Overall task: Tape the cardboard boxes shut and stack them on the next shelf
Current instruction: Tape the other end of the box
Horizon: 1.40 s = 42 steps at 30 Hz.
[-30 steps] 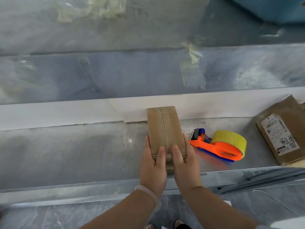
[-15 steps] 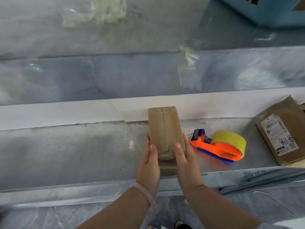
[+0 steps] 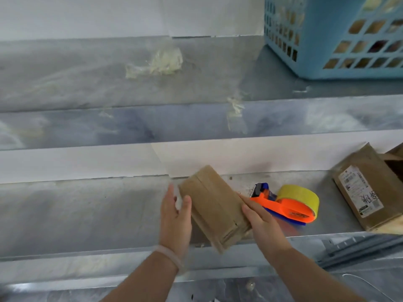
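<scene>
A small brown cardboard box (image 3: 214,205) with tape along its top seam is tilted between my hands above the front of the lower metal shelf (image 3: 87,210). My left hand (image 3: 175,219) lies flat against the box's left side with the thumb on its edge. My right hand (image 3: 259,219) presses its straight fingers against the box's right side. An orange tape dispenser (image 3: 283,205) with a yellow tape roll lies on the shelf just right of the box.
A larger brown box (image 3: 366,188) with a white shipping label sits at the right end of the lower shelf. On the upper shelf (image 3: 109,88) a blue plastic basket (image 3: 331,38) stands at the right, and scraps of clear tape (image 3: 161,62) stick to the metal.
The box has been lifted off the shelf and turned so its far end points left. My thumbs have left its top. The view has tilted up, showing the upper shelf and basket.
</scene>
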Tool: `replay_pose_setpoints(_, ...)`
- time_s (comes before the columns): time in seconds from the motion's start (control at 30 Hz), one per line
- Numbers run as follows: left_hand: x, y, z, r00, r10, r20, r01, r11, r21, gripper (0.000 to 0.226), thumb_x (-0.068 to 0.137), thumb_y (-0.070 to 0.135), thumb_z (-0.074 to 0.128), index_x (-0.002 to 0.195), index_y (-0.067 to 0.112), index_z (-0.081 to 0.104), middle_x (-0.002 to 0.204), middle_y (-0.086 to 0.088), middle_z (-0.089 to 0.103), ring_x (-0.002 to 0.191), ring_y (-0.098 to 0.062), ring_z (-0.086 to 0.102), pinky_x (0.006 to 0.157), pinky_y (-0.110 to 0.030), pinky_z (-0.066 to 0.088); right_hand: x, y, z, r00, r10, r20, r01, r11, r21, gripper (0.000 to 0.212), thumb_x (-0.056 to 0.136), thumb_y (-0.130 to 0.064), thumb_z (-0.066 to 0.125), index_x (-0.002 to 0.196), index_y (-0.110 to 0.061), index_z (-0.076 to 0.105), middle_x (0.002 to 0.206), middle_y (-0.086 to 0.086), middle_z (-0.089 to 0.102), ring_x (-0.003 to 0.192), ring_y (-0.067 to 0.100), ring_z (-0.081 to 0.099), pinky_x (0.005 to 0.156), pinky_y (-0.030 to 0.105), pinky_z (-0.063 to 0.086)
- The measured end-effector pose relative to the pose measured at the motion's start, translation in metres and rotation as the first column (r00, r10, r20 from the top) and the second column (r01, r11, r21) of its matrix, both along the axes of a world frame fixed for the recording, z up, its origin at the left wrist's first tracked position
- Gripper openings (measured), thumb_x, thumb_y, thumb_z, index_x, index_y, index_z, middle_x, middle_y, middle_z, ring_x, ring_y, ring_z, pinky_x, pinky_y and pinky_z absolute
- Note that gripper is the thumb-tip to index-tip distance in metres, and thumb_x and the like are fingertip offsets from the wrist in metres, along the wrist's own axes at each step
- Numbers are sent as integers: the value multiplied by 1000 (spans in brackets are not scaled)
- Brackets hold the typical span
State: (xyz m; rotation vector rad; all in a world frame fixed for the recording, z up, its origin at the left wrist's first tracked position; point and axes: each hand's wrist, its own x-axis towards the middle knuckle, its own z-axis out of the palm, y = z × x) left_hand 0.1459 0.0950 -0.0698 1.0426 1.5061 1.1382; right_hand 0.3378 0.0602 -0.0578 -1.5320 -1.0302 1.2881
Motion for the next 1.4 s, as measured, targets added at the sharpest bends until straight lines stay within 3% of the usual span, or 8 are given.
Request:
replay_pose_setpoints(0.17,-31,29,10,935,-262,-241,263,964,-30,43,98,32,53,140,28,47,133,16,51,129,-6,45,108,-24,32,4,12,6,994,61,94,-62,998,5,25,98,-25,55,107,-45,67,110,-28,66,98,-15,58,77,3,44)
replay_pose_setpoints(0.3,-30,10,7,934,-96,-343,102,995,1,42,97,38,52,138,28,51,130,12,57,116,-2,50,102,-22,36,-6,15,0,956,-239,172,227,970,84,46,98,-33,53,143,-31,44,136,-20,47,119,-4,45,97,17,31)
replay_pose_setpoints(0.43,-24,-8,8,919,-36,-392,75,994,84,48,98,36,49,144,26,42,129,11,52,116,-4,48,102,-23,37,-21,7,-7,968,-30,249,30,1000,4,60,101,-41,42,152,-41,11,143,-29,20,136,-5,17,114,23,16)
replay_pose_setpoints(0.67,-27,-6,4,974,-194,-118,194,981,-13,45,103,29,37,147,36,28,139,18,38,114,11,40,85,4,31,-15,15,-2,964,96,246,-88,995,-42,62,103,-31,40,153,-40,4,158,-18,13,145,5,13,121,33,14)
replay_pose_setpoints(0.97,-19,21,9,936,-181,-302,157,982,-101,66,87,52,59,143,30,32,133,11,40,120,-11,44,106,-32,38,-25,34,8,929,-3,370,39,995,-90,88,83,-53,67,151,-37,13,153,-10,19,137,14,28,107,37,36)
replay_pose_setpoints(1.1,-19,26,9,948,-203,-246,192,979,-68,33,92,40,59,120,33,46,112,5,60,98,-9,59,85,-33,52,-25,37,3,938,-32,345,50,998,-44,72,86,-46,67,144,-40,25,138,-6,40,109,9,46,87,30,44)
replay_pose_setpoints(1.3,-24,23,7,979,-205,10,205,974,-94,19,100,31,47,109,48,50,113,11,59,100,-8,58,76,-22,47,-15,38,0,970,25,241,-6,997,-79,57,99,-33,50,148,-43,21,150,-6,35,126,16,43,97,30,39)
replay_pose_setpoints(1.4,-23,18,5,981,-194,-1,193,977,-91,29,102,32,41,129,45,44,135,11,51,116,-4,50,95,-22,41,-15,36,2,963,49,264,-26,995,-92,63,101,-35,45,153,-39,9,159,-7,20,142,16,26,114,34,27)
